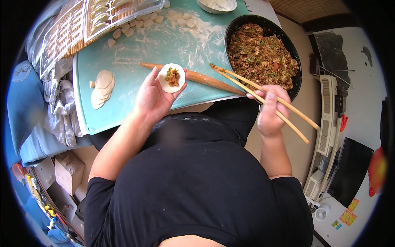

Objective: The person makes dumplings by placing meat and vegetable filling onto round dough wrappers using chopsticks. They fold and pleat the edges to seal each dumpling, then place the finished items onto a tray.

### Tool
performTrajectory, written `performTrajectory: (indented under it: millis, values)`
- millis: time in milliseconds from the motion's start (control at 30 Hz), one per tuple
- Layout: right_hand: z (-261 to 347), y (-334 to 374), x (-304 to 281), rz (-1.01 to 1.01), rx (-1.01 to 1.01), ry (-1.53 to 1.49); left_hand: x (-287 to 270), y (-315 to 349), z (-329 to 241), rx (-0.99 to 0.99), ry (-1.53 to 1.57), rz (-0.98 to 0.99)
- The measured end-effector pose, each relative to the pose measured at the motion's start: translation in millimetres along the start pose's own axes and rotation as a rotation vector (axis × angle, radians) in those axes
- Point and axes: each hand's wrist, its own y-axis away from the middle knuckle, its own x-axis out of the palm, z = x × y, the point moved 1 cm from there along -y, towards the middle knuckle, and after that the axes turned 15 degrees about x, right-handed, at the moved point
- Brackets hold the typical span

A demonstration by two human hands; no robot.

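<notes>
Left hand [153, 95]: fingers curled, gripping a round dough wrapper [166, 85] from below; filling [173, 78] on top. Right hand [272, 109]: fingers closed around chopsticks [294, 129]. Filling pan [273, 29] just beyond the right fingers; rolling pin [210, 80] between both hands' fingers; stacked wrappers [103, 88] left of the left fingers.

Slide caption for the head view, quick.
Left hand cradles a dough round topped with filling; right hand grips chopsticks.

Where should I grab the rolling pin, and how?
I'd grip the rolling pin just right of the left hand, coming from above: it lies on the mat, and that stretch is bare and looks thicker than the tapered ends.
</notes>
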Motion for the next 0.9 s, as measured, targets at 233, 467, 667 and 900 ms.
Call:
performTrajectory:
  millis: [233, 467, 667, 900]
  values:
    - [43, 13, -7, 0.151, -0.431, 0.307, 27, -9, 23, 0.014, -0.09, 0.053]
    - [59, 14, -1, 0.239, -0.572, 0.38, 51, -12, 34, 0.183, -0.32, 0.255]
    - [66, 15, -6, 0.245, -0.52, 0.339, 52, -8, 34, 0.229, -0.362, 0.263]
    - [72, 21, -23, 0.075, -0.415, 0.188, 53, -4, 33, 0.144, -0.265, 0.235]
